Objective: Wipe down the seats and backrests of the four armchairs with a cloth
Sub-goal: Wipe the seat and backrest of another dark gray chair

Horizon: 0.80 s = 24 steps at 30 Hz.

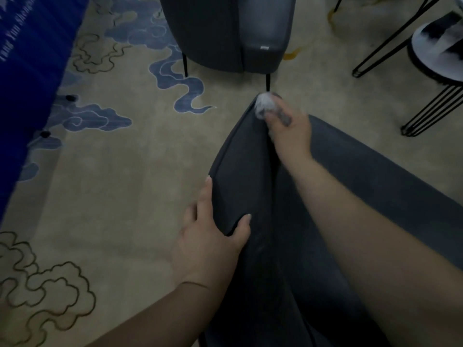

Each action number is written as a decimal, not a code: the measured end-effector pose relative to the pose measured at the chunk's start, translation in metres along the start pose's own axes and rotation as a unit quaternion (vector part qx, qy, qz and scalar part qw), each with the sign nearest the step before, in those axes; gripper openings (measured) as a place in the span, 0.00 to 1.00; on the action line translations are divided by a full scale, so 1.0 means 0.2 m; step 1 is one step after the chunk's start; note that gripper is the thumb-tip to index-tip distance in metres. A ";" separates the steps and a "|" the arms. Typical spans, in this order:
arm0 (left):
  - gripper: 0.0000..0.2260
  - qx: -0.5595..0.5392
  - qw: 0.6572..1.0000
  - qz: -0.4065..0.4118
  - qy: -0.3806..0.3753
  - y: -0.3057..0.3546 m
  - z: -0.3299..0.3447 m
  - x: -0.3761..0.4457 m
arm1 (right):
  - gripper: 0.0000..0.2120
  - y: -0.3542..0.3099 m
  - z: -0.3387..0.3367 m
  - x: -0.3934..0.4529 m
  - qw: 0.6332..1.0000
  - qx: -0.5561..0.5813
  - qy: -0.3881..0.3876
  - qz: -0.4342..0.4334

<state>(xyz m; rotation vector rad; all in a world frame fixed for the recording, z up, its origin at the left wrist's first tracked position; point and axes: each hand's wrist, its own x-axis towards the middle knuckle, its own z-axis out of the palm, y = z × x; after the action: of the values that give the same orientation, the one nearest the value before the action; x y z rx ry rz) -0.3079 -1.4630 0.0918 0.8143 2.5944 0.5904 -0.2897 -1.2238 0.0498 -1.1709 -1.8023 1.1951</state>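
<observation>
Blue banner (30,71), left edge of view: white lettering running up along its length, seen at an angle and partly cut off by the frame. One line reads roughly "Yun Sheng", with further letters before and after it blurred or out of view; the start looks like "Tang" or "Yang" but cannot be settled.

Far armchair (225,33), top centre: a small pale tag (264,47) on its dark side panel; any print on it is too small to read.

No other text, number or brand legible.
</observation>
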 end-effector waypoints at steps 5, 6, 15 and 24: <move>0.39 0.010 1.000 -0.007 -0.006 0.01 0.00 -0.01 | 0.18 -0.03 0.02 -0.10 1.000 0.009 0.014 0.018; 0.40 0.016 1.000 -0.005 -0.003 0.01 -0.01 -0.01 | 0.19 -0.02 0.02 -0.19 1.000 -0.001 -0.002 -0.011; 0.39 -0.002 1.000 -0.003 0.002 0.00 0.00 0.00 | 0.14 -0.01 0.04 0.20 0.998 0.024 0.046 0.038; 0.40 -0.007 1.000 0.000 -0.008 -0.01 0.01 0.01 | 0.21 0.02 -0.01 -0.46 0.999 -0.018 -0.022 -0.037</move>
<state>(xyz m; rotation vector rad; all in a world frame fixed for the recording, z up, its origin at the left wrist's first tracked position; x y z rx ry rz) -0.3093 -1.4630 0.0898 0.8120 2.5726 0.5999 -0.2519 -1.3068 0.0426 -1.0959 -1.8901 1.1585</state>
